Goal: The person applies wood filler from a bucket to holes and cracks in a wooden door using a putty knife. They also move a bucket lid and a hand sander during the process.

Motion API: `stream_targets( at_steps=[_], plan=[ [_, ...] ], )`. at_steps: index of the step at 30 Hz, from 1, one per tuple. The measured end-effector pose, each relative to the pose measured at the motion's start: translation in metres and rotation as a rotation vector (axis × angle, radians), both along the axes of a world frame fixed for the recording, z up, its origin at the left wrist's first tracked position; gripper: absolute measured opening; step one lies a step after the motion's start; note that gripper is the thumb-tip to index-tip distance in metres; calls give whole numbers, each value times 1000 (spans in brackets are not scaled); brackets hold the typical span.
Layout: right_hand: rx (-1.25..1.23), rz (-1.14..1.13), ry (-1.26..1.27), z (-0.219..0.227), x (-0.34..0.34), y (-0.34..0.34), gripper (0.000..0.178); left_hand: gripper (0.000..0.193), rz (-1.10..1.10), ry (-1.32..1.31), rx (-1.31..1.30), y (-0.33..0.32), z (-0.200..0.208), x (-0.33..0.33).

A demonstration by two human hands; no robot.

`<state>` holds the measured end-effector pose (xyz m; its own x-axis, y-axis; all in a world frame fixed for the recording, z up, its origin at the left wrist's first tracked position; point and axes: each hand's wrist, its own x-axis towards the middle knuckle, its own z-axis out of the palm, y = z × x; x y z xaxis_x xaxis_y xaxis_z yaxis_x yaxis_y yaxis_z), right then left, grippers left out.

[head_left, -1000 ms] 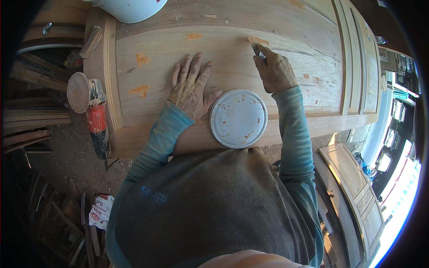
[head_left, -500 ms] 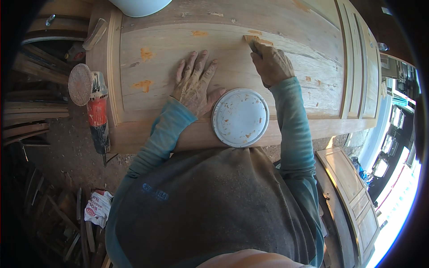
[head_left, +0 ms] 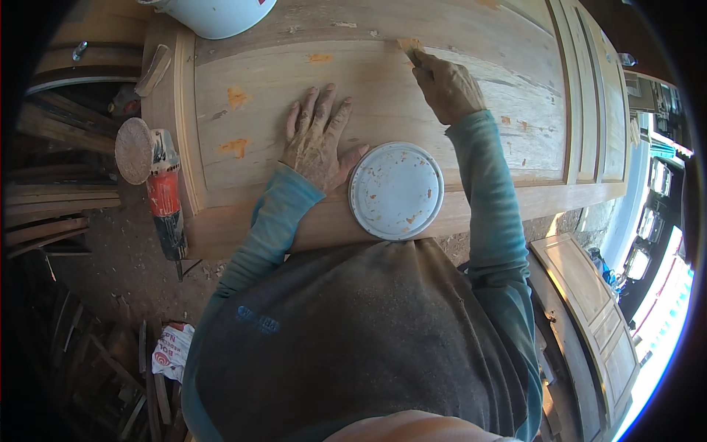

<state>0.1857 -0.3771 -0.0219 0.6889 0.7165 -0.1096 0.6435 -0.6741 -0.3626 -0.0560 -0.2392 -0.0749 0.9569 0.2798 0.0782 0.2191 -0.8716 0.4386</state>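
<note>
A pale wooden panelled door lies flat before me, dotted with orange filler patches. My left hand rests palm down on its panel, fingers spread, holding nothing. Farther away and to the right, my right hand is closed around a putty knife. The knife's blade, smeared with orange filler, is at the panel's far edge; whether it touches the wood I cannot tell. Between my forearms, a round white lid spotted with filler sits at the door's near edge, beside my left thumb.
At the door's left end is a red and black power sander with a round disc. A white bucket stands at the far left, near a wood offcut. Another panelled door lies at the right. Timber is piled left.
My right hand has moved the putty knife a little away from me, toward the panel's far edge. My left hand stays flat on the panel. The view has shifted slightly, showing more of the bucket.
</note>
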Motion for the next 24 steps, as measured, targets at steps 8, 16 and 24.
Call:
stream_targets(
  at_steps=[8, 16, 24],
  plan=[
    [71, -58, -56, -5, -1, -16, 33, 83, -26, 8, 32, 1, -1, 5],
    [261, -383, 349, -5, -1, -21, 41, 81, -8, -17, 17, 2, -3, 2],
    [298, -275, 239, -27, -13, -22, 54, 86, -15, 8, 17, 1, -3, 3]
  ],
)
